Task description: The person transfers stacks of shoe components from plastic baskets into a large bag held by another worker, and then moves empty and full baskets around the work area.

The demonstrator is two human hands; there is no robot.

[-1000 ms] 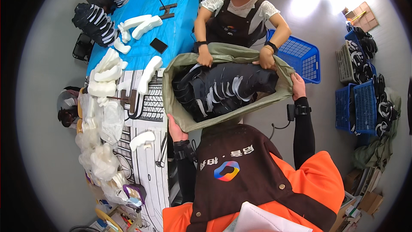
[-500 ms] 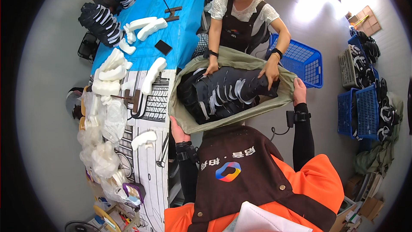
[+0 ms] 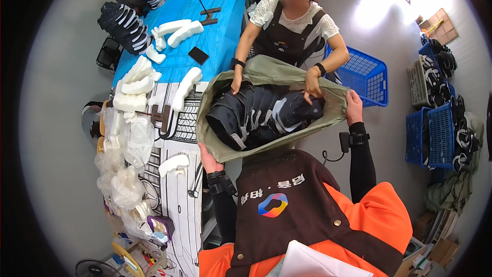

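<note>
An olive-green sack [image 3: 274,65] is held with its mouth wide between me and a person across from me. My left hand [image 3: 210,159] is closed on its near left rim, and my right hand [image 3: 354,107] grips the rim at the right end. Inside lie nested stacks of black pieces with white and grey edges [image 3: 256,107], which look like shoe uppers. The other person's hands reach in over the far rim: one hand [image 3: 236,81] on the left edge, the other hand [image 3: 312,86] touching the right end of the stack.
Left of the sack, a table with a blue cover [image 3: 179,15] carries white foam-like shapes [image 3: 187,90], a phone [image 3: 198,56], clear plastic bags [image 3: 136,143] and stacked black pieces [image 3: 123,28]. A blue basket [image 3: 366,79] stands behind the sack's right end. More baskets [image 3: 435,128] line the right wall.
The black stack has shifted and sits lower in the sack. The other person's hands have moved left, one now at the sack's edge. My hands have shifted slightly, still gripping the rim.
</note>
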